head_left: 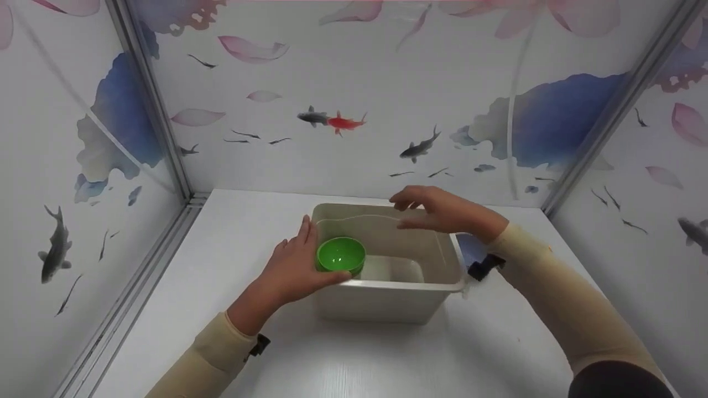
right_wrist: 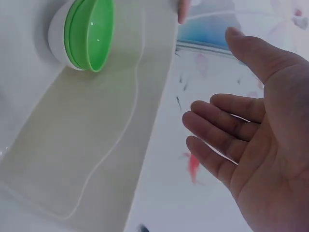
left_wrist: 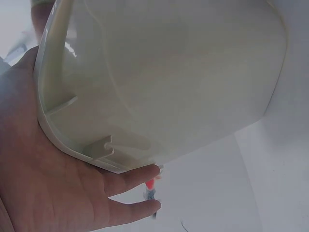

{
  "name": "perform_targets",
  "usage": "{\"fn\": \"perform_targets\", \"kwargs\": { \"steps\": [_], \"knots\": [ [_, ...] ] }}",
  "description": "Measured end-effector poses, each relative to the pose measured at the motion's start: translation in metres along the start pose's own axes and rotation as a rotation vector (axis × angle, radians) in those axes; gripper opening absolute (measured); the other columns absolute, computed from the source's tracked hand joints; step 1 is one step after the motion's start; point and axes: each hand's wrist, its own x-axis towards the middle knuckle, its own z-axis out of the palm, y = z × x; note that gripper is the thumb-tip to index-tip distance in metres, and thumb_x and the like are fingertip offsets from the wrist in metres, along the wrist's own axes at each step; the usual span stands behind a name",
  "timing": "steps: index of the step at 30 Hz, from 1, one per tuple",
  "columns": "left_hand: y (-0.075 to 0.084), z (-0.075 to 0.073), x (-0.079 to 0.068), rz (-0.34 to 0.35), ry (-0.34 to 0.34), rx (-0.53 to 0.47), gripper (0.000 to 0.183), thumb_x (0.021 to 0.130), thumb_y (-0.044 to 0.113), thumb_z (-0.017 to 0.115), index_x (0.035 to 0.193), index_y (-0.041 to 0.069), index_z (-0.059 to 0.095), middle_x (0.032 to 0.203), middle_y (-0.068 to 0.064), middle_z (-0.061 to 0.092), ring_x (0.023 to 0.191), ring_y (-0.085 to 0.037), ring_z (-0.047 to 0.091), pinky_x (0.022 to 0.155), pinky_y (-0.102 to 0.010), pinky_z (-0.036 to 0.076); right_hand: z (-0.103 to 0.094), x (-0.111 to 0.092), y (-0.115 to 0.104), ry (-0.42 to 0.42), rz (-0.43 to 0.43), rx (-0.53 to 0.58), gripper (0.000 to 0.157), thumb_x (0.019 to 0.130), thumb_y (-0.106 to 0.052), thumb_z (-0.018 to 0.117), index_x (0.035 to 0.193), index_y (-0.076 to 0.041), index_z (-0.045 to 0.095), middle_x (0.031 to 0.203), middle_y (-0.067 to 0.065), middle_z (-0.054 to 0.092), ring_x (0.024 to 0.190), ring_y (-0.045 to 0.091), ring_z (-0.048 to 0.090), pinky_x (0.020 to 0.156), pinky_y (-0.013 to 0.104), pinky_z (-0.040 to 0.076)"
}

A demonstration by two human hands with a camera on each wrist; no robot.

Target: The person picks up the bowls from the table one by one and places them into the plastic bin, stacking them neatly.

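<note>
In the head view a pale beige rectangular bin (head_left: 381, 304) stands on the white table. Inside it, toward the near left corner, sits a bright green bowl (head_left: 342, 253). The right wrist view shows this green bowl (right_wrist: 100, 36) stacked with a white bowl (right_wrist: 58, 34) beneath it. My left hand (head_left: 293, 271) rests on the bin's near left corner, thumb along the near rim and straight fingers along the left side. My right hand (head_left: 431, 207) hovers above the far right part of the bin, fingers slightly bent and holding nothing.
A bluish item (head_left: 471, 247) lies just right of the bin, partly behind the right forearm. White panels printed with fish and petals enclose the table (head_left: 354, 370) at the back and sides. Metal frame posts (head_left: 149, 99) mark the corners.
</note>
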Motion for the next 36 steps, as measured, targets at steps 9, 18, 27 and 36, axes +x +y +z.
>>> {"fn": "perform_targets", "kwargs": {
  "steps": [9, 18, 27, 36],
  "knots": [
    [-0.002, 0.002, -0.001, 0.023, 0.011, 0.016, 0.143, 0.081, 0.092, 0.068, 0.175, -0.002, 0.015, 0.184, -0.022, 0.009, 0.162, -0.04, 0.036, 0.127, -0.066, 0.028, -0.002, -0.059, 0.026, 0.229, -0.066, 0.094, 0.042, 0.101, -0.009, 0.083, 0.141, -0.005, 0.07, 0.128, 0.006, 0.076, 0.117, 0.04, 0.073, 0.105, 0.057, 0.057],
    [-0.002, 0.003, -0.001, 0.012, 0.013, 0.004, 0.144, 0.081, 0.092, 0.069, 0.176, -0.001, 0.014, 0.184, -0.02, 0.008, 0.162, -0.04, 0.036, 0.128, -0.064, 0.027, 0.013, -0.114, 0.05, 0.35, 0.073, 0.111, 0.036, 0.103, -0.009, 0.08, 0.139, -0.009, 0.072, 0.127, 0.009, 0.076, 0.116, 0.028, 0.073, 0.102, 0.028, 0.057],
    [-0.002, 0.001, 0.0, 0.02, 0.011, 0.017, 0.144, 0.081, 0.093, 0.068, 0.176, -0.001, 0.013, 0.184, -0.02, 0.008, 0.162, -0.041, 0.036, 0.128, -0.065, 0.027, 0.029, -0.156, 0.074, 0.488, 0.191, 0.068, 0.034, 0.103, -0.006, 0.079, 0.136, -0.006, 0.072, 0.124, 0.012, 0.077, 0.11, 0.007, 0.069, 0.096, 0.016, 0.053],
    [-0.003, 0.002, 0.0, 0.023, 0.01, 0.015, 0.143, 0.082, 0.092, 0.068, 0.175, -0.002, 0.015, 0.184, -0.021, 0.008, 0.162, -0.04, 0.036, 0.128, -0.066, 0.026, 0.035, -0.178, 0.083, 0.546, 0.254, 0.042, 0.031, 0.104, -0.007, 0.078, 0.135, -0.001, 0.072, 0.12, 0.014, 0.076, 0.105, 0.0, 0.066, 0.097, 0.014, 0.052]
  ]
}}
